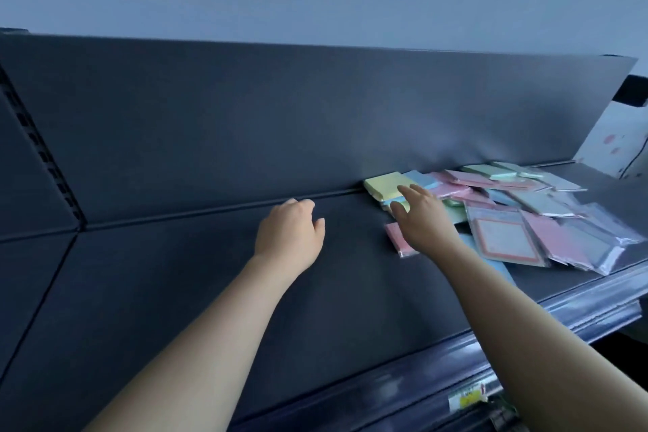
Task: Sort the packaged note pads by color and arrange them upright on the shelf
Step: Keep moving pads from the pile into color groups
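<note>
A loose heap of packaged note pads (pixel 526 207) in pink, blue, green and yellow lies flat on the right part of the dark shelf (pixel 210 291). A yellow pad (pixel 384 183) lies at the heap's left end by the back panel, and a small pink pad (pixel 398 238) lies in front of it. My right hand (pixel 426 221) reaches over the heap's left edge with fingers spread and straight, holding nothing. My left hand (pixel 291 231) hovers over the bare shelf to the left, fingers loosely curled and holding nothing.
The shelf's dark back panel (pixel 280 123) rises behind the pads. A slotted upright (pixel 42 154) runs along the left. The shelf's front rail carries a yellow price label (pixel 468 398). A white object (pixel 613 137) stands beyond the shelf's right end.
</note>
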Demonstrator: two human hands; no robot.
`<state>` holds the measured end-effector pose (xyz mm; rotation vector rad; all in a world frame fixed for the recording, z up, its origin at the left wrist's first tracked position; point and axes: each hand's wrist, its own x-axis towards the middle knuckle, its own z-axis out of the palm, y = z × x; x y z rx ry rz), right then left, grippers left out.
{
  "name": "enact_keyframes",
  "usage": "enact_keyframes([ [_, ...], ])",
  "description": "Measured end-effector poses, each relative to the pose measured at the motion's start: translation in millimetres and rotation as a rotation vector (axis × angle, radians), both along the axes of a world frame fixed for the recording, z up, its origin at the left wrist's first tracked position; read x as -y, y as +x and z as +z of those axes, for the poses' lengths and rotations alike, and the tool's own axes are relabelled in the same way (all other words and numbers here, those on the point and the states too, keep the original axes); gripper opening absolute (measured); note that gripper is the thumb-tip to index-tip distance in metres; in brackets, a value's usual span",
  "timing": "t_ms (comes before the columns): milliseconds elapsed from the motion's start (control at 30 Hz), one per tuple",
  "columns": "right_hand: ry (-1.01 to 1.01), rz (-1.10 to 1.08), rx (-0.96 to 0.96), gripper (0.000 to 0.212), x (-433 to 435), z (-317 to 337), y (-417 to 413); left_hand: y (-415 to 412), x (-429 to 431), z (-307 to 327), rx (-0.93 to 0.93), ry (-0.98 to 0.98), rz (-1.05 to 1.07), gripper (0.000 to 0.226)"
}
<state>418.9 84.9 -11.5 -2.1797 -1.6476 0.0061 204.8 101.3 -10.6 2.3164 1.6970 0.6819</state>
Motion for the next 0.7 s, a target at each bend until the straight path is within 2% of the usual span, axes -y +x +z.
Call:
enact_keyframes([
  [100, -0.067, -0.011, 0.09, 0.045, -24, -5, 32, 28, -11, -2, 0.001, -0.02, 0.014, 0.033],
  [233, -0.107, 0.023, 0.117, 0.032, -41, -15, 51, 57, -22, -7, -0.018, -0.068, 0.02, 0.034],
  [333, -0.062, 0.111, 0.148, 0.033, -38, -18, 54, 72, -27, -9, -0.01, -0.073, 0.027, 0.035],
  [533, 0.009, 0.324, 0.112, 0.031, -24, -26, 29, 81, -36, -14, 0.071, -0.092, 0.025, 0.029],
  [600, -0.005, 0.389, 0.07, 0.032, -20, -27, 22, 75, -40, -17, 0.032, -0.109, 0.036, 0.034],
  [700, -0.04, 0.41, -0.103, 0.036, -16, -24, 14, 63, -44, -20, -0.046, -0.173, 0.069, 0.049],
])
